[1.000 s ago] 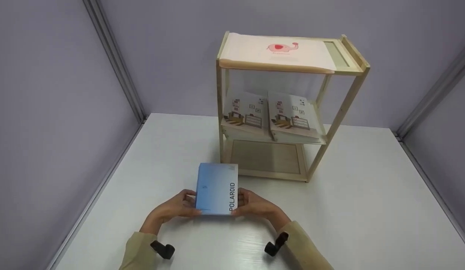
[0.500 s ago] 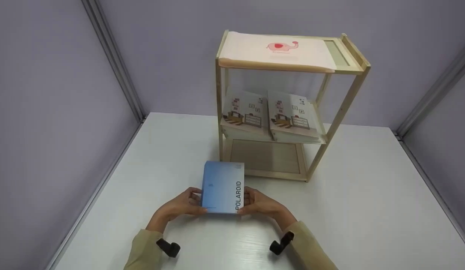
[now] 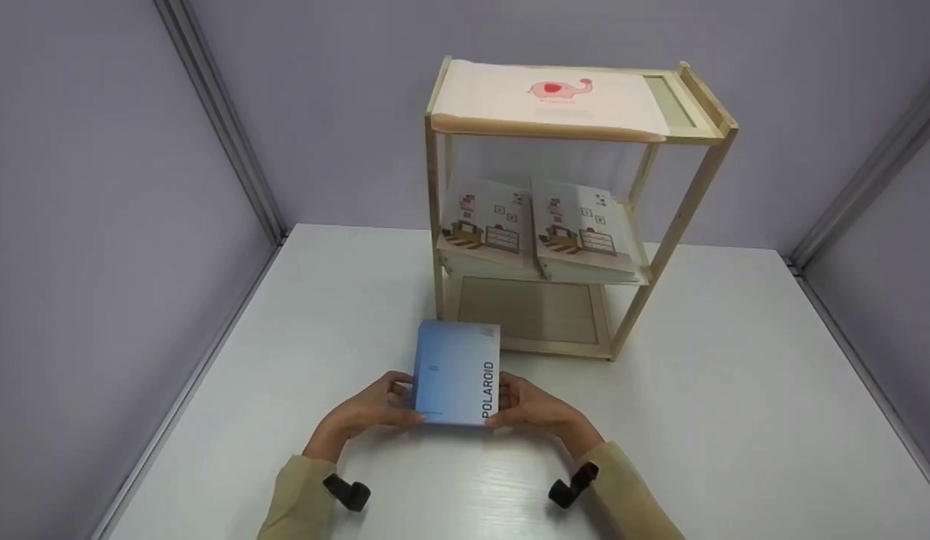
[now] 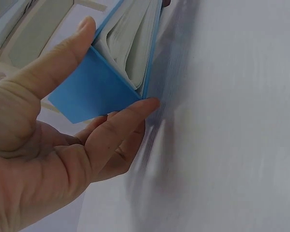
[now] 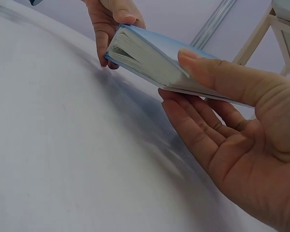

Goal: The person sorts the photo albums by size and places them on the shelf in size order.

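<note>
A blue-to-white photo album (image 3: 456,373) with POLAROID printed along its right side is held between both hands, in front of the rack's lower left corner. My left hand (image 3: 375,409) grips its left side, thumb on the cover and fingers underneath. My right hand (image 3: 538,409) grips the opposite side the same way. From the left wrist, the blue spine (image 4: 94,87) faces the palm and the page edges fan slightly apart. Fingers of the right hand (image 5: 198,116) support the album from below in the right wrist view, where its shadow falls on the white table (image 5: 62,135).
Behind the album stands a wooden rack (image 3: 694,199). A pink cloth (image 3: 495,90) with an elephant print covers most of its top. Two stacks of printed books, one left (image 3: 487,217) and one right (image 3: 581,221), lie on the middle shelf. Grey walls (image 3: 345,112) enclose the table.
Both hands have carried the album to the right and slightly away from me. Their grip on it looks the same, and the rack's contents have stayed put.
</note>
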Tool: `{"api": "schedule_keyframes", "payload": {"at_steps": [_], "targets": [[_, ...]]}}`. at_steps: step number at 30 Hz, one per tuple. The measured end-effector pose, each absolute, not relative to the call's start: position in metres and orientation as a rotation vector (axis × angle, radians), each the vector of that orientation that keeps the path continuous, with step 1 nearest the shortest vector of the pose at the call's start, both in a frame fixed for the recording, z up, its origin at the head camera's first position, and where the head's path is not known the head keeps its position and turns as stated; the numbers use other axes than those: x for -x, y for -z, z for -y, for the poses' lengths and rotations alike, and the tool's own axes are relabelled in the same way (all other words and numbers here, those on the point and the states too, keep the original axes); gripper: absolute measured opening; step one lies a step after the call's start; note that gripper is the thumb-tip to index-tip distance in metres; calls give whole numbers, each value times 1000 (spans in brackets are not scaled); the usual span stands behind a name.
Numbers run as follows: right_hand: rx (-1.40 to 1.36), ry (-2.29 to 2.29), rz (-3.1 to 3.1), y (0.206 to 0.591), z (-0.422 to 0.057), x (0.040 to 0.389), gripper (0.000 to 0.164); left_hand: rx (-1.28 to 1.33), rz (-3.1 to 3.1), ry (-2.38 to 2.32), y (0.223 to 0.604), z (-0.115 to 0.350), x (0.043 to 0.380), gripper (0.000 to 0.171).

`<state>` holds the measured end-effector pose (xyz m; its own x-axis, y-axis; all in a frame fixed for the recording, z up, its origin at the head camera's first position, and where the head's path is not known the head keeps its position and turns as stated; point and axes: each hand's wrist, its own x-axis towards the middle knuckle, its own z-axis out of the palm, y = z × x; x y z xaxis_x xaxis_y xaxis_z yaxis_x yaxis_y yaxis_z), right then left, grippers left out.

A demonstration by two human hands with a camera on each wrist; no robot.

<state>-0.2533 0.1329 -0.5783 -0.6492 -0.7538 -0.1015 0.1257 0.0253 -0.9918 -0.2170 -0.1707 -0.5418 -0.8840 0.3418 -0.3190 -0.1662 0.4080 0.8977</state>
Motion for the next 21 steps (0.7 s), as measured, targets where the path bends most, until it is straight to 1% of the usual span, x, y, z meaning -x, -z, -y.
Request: {"api": "schedule_keyframes", "payload": {"at_steps": [8,21], "targets": [[670,1676,-1683,579,-140,253,76,-196,-2203,-1485,544,166,217,85],[673,1641,-1724,578,-156,249,82,-178,-2186,-1475,542,148,217,87]]}}
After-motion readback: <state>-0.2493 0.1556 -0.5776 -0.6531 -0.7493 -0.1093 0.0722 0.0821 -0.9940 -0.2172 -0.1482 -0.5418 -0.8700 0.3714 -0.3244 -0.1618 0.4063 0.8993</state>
